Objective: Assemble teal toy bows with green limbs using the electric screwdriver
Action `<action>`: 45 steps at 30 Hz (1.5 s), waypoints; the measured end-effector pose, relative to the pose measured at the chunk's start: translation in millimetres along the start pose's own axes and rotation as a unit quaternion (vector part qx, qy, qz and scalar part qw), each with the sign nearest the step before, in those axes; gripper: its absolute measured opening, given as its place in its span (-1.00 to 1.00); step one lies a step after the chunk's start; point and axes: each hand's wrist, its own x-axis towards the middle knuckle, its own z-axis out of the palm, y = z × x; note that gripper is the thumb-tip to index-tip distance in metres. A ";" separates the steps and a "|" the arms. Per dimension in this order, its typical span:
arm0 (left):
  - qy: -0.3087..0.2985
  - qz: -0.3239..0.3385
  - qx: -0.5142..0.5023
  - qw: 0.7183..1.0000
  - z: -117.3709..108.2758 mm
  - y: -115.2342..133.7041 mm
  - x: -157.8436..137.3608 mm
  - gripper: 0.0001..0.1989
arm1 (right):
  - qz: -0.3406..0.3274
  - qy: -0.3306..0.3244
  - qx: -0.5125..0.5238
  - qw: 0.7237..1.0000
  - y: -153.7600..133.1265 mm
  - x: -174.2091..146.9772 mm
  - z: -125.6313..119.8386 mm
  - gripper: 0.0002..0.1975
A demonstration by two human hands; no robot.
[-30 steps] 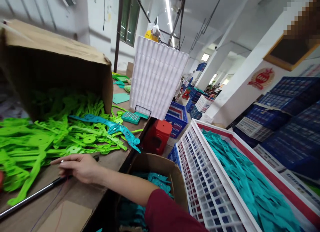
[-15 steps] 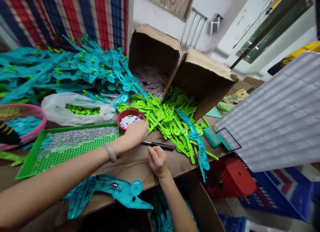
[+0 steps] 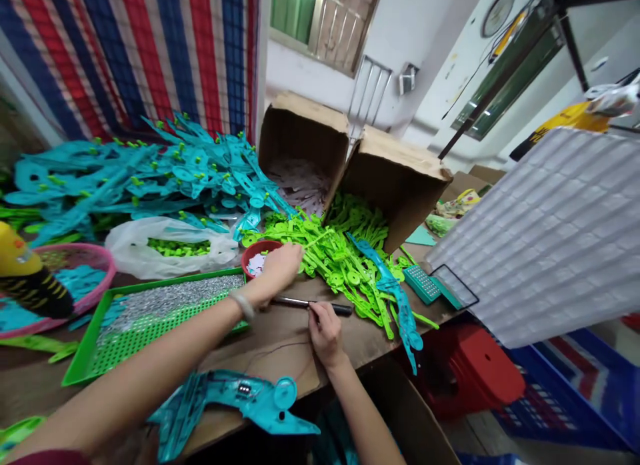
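My left hand (image 3: 283,268) reaches past the red bowl (image 3: 260,247), which holds white pieces. Its fingers close at the edge of the pile of bright green plastic parts (image 3: 345,271), and a thin green strip (image 3: 317,239) sticks out from the fingertips. My right hand (image 3: 327,331) is closed in a pinch beside a dark pen-like tool (image 3: 343,309) on the table; what the fingers hold, if anything, is hidden. A teal plastic shell (image 3: 260,398) with a small metal part inside lies at the front edge, thin wires near it.
A green perforated tray (image 3: 165,331) of small silvery pieces stands left, beside a white plastic bag (image 3: 135,251) and a pink basket (image 3: 107,265). Teal parts (image 3: 150,178) are heaped behind. Two cardboard boxes (image 3: 400,151) lie on their sides at the back. A red stool (image 3: 485,365) stands right.
The view has tilted up, so the scene sits lower. My left hand has moved slightly toward the green parts, and a green strip now shows at its fingertips. My right hand stays pinched by the tool.
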 end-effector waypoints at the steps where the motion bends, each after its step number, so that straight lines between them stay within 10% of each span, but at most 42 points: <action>1: -0.018 0.001 -0.026 1.000 -16.9 -12.9 -8.7 -0.63 | 0.011 0.025 0.005 1.000 -1.3 2.6 -2.2 -0.80; 5: -0.162 0.024 -0.128 0.978 -71.4 -70.4 -68.5 -0.52 | 0.078 0.116 0.040 0.989 -25.2 18.2 -6.0 -0.84; 10: -0.289 0.048 -0.254 0.922 -105.7 -105.9 -141.4 -0.54 | 0.173 0.015 0.150 0.973 -88.9 48.5 5.5 -0.83; 14: 0.162 -0.035 -0.258 0.952 -94.9 -98.0 -200.4 -0.68 | 0.228 0.058 0.144 0.961 -119.6 66.0 7.2 -0.82; 17: 0.510 -0.151 -0.328 0.780 -50.1 -69.0 -245.0 -0.66 | 0.238 0.116 0.126 0.956 -138.6 64.1 7.5 -0.83; 21: 0.314 -0.153 -0.610 0.711 1.7 -28.2 -262.6 -0.58 | 0.169 0.099 0.121 0.973 -177.3 44.1 19.2 -0.86; 24: 0.264 -0.157 -0.667 0.678 -1.9 -36.3 -255.7 -0.59 | 0.117 -0.018 0.171 0.978 -195.8 38.8 21.8 -0.88; 28: 0.019 -0.150 -0.685 0.713 -25.5 -86.6 -270.6 -0.49 | 0.144 -0.130 0.241 0.951 -196.4 70.2 3.1 -0.88; 30: -0.098 -0.136 -0.662 0.731 -30.0 -104.7 -283.7 -0.53 | 0.055 -0.218 0.232 0.946 -198.9 91.2 -7.8 -0.86; 36: -0.169 -0.114 -0.608 0.768 -27.4 -112.9 -297.6 -0.70 | -0.174 -0.538 0.206 0.799 -223.3 131.7 0.0 -0.81; 45: -0.218 -0.103 -0.618 0.749 -30.2 -120.6 -293.6 -0.71 | -0.197 -0.664 0.158 0.704 -228.2 152.2 28.0 -0.92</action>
